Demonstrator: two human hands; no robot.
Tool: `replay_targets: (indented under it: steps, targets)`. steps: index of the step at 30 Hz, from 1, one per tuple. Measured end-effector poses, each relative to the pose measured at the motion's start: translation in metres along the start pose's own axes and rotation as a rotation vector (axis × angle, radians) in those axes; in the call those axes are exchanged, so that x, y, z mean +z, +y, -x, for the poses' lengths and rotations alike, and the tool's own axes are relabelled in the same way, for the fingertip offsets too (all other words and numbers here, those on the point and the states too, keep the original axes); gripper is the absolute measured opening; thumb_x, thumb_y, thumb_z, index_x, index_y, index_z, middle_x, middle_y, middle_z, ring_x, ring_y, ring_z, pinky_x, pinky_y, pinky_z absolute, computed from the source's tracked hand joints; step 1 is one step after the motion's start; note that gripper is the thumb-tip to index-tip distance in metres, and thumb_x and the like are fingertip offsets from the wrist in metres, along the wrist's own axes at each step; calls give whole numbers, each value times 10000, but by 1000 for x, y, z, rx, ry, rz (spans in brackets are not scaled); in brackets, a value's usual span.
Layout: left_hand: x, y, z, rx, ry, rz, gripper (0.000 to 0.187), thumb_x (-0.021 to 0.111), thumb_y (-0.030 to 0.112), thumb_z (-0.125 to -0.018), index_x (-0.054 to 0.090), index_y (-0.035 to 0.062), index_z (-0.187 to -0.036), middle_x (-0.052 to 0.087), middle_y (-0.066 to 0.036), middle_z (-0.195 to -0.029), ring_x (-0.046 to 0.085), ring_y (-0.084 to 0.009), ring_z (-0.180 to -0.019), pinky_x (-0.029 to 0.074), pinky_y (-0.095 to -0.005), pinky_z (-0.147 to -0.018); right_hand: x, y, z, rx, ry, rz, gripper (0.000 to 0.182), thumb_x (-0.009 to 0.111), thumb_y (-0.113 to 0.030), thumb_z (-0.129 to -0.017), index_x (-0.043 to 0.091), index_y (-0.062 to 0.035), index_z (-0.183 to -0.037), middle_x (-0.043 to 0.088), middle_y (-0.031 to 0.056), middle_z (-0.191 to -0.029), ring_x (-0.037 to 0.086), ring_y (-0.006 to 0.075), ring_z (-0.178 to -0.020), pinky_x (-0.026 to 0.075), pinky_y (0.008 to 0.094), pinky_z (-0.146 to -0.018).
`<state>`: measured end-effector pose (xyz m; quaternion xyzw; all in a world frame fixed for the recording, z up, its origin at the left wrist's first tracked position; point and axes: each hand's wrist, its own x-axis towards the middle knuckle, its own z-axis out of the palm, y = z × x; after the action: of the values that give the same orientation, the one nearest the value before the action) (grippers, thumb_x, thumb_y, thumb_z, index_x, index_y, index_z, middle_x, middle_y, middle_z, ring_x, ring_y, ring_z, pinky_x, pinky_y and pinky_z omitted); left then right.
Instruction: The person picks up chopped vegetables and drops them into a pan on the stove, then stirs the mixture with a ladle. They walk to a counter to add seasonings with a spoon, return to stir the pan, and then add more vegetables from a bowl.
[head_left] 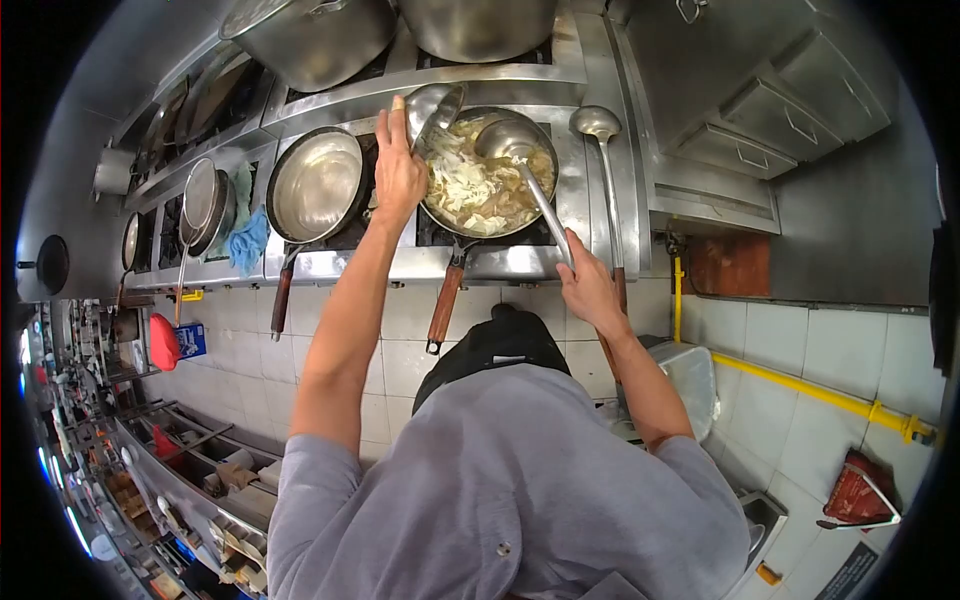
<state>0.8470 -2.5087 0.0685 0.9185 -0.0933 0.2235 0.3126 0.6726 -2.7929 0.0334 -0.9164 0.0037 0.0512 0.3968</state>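
Note:
My left hand (401, 175) grips a metal bowl (432, 106) and holds it tipped over the left rim of a frying pan. Pale sliced pieces lie just below the bowl's lip, among the food (485, 195) in yellowish liquid. My right hand (590, 287) is closed around the handle of a ladle (507, 138), whose cup rests in the far part of the pan. The pan sits on a burner, its wooden handle (446, 308) pointing toward me. My left fingers partly hide the bowl's near side.
Left of my arm is another frying pan (318, 187). A second ladle (597, 122) lies along the stove's right side. Large pots (310, 40) stand behind. A blue cloth (248, 240) and a strainer (203, 195) are farther left. A yellow pipe (800, 386) runs at right.

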Motion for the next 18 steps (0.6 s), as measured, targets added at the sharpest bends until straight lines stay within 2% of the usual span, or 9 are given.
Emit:
replay_targets:
  steps: [3,5,7,10,11,13,14,17,18]
  targets:
    - [17,3,3,17,124,-67,862,467,-107,-738,225,167,-1518,270,-349,-1457,482,-514,-1190,481,-508,-944,-1,-2,2,-26,25,-9,561,579,-102,-904,384,-24,-1424,590,288,-1189,561,470,-1077,454,474,-901]
    - [16,11,17,45,-233,-209,888,492,-107,-722,225,173,-1521,276,-291,-1492,449,-477,-1257,488,-476,-970,-7,-8,3,-26,14,-38,564,582,-101,-902,384,-26,-1425,581,283,-1215,555,465,-1098,452,465,-921]
    - [13,9,15,-207,-112,52,901,468,-133,-709,232,187,-1518,282,-270,-1496,418,-498,-1269,446,-485,-1003,-7,-5,1,-15,24,-6,568,584,-98,-900,382,-21,-1425,576,284,-1227,553,461,-1107,450,462,-927]
    - [30,-4,22,128,10,-147,860,449,-125,-724,241,160,-1509,280,-297,-1481,433,-499,-1252,444,-493,-998,-1,-1,-4,-112,65,-29,565,582,-97,-903,379,-10,-1423,588,288,-1204,566,454,-1099,456,452,-914]
    - [28,15,29,7,-180,-238,833,442,-137,-729,252,119,-1499,298,-307,-1460,414,-486,-1272,426,-489,-1019,1,0,-7,-166,79,-45,562,581,-98,-905,378,-6,-1422,595,289,-1189,573,451,-1092,460,447,-906]
    - [19,3,23,-124,-66,-57,822,492,-80,-784,188,117,-1522,297,-332,-1450,428,-517,-1232,434,-499,-1015,-1,4,-16,-33,-52,-132,542,567,-112,-922,378,1,-1417,606,291,-1164,583,441,-1092,461,430,-903]
    - [17,-8,21,-137,53,-9,772,473,-75,-813,173,46,-1513,298,-327,-1451,425,-504,-1249,397,-476,-1059,-3,7,-21,36,-113,-174,532,561,-119,-931,379,4,-1415,612,291,-1152,588,436,-1092,461,422,-902]
    - [-1,-42,22,-230,248,-3,604,444,58,-960,169,-49,-1488,322,-319,-1467,356,-452,-1349,284,-440,-1135,19,40,-36,-32,-36,-175,501,538,-165,-963,391,-15,-1418,654,238,-1023,663,353,-856,507,378,-736]
    - [-17,-40,24,-426,253,172,566,423,140,-1007,184,-37,-1489,329,-320,-1469,321,-449,-1375,246,-433,-1150,21,38,-41,112,-152,-330,468,514,-200,-984,398,-35,-1406,600,155,-897,580,256,-685,467,342,-599]
